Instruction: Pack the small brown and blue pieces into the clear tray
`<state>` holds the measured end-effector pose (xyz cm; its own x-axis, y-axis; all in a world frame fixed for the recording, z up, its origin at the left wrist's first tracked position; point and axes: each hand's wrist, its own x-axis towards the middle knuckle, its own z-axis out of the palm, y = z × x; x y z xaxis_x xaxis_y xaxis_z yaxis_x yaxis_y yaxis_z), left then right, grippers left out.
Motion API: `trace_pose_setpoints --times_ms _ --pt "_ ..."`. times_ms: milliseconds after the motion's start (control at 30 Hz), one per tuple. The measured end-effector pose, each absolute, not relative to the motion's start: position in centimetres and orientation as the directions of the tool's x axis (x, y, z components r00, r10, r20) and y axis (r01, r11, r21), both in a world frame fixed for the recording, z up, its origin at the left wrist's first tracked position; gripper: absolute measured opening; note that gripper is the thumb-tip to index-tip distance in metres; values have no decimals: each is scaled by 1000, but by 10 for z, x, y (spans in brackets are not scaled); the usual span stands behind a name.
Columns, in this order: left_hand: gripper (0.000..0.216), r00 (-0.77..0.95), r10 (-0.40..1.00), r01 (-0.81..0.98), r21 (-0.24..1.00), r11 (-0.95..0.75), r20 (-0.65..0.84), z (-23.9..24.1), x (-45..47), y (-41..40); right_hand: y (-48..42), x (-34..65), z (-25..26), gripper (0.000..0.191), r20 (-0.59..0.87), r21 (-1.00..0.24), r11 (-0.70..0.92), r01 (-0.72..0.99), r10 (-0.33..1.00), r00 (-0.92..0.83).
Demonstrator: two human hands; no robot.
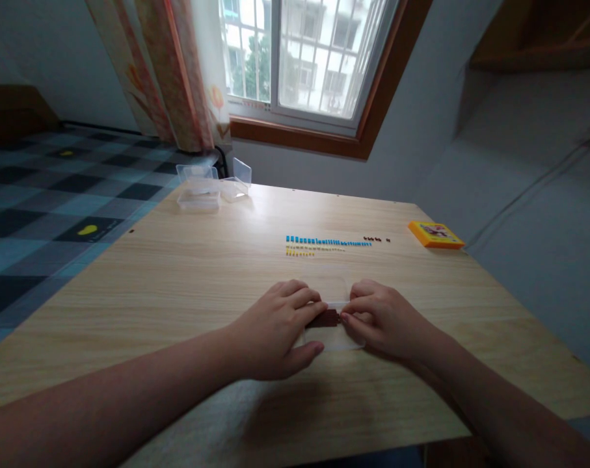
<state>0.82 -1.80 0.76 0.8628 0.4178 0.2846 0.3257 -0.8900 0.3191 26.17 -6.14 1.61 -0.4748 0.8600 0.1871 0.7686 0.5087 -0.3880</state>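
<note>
A shallow clear plastic box [341,341] lies on the table in front of me. Inside it is a dark brown row of small toy bricks [326,318], its left part hidden under my fingers. My left hand [282,328] spans the left side of the box, thumb spread from the fingers, index fingertip at the bricks. At the right end of the row, my right hand [380,318] is closed in a pinch on a tiny brown brick [341,318], mostly covered by the fingertips. Its edge overlaps the right side of the box.
Beyond my hands run rows of small blue bricks [319,240] and yellow bricks [295,252], with several brown bricks [371,238] at right. Open clear boxes [200,198] stand far left. An orange box [436,235] lies near the right edge of the wooden table [187,273].
</note>
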Motion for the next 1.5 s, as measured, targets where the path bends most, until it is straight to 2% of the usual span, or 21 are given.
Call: trace_pose_setpoints --times_ms 200,300,433,567,667,767,1200,1500 --pt "43 864 413 321 317 -892 289 8 8 -18 -62 263 17 21 220 -389 527 755 849 -480" --pt "43 863 413 321 316 -893 290 8 8 -18 -61 271 24 21 359 -403 557 726 826 -435" --pt "43 862 407 313 313 -897 301 8 7 -17 -48 295 29 22 618 -431 493 756 771 -151" --pt "43 859 405 306 321 -896 312 9 7 -17 -21 325 13 24 712 -475 349 808 692 119" --pt "41 858 402 304 316 -899 319 10 6 -17 1 341 -8 27 691 -511 226 829 681 240" --pt "40 859 399 300 315 -900 322 10 6 -17 19 349 -27 29 672 -512 162 844 687 276" --pt "37 851 406 294 338 -894 332 11 6 -18 78 358 -46 42 513 -411 -19 911 821 248" --pt "40 852 409 289 357 -888 328 7 5 -17 107 358 -45 52 468 -383 -22 924 857 214"
